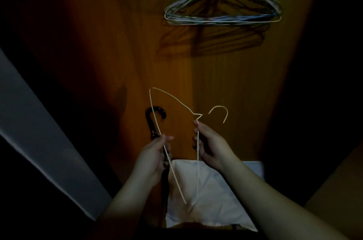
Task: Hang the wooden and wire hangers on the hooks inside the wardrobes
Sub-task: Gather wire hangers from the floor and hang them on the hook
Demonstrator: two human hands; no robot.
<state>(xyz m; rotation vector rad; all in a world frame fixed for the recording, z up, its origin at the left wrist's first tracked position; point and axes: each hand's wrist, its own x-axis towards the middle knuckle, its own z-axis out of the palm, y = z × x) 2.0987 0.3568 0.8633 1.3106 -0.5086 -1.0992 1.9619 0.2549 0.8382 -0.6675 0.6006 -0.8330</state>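
Head view: both hands, left hand (155,153) and right hand (208,145), gripping white wire hanger (172,100).

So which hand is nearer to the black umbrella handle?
Left. The left hand is right in front of the black umbrella handle, gripping the wire hanger; the right hand grips the hanger further right, apart from it.
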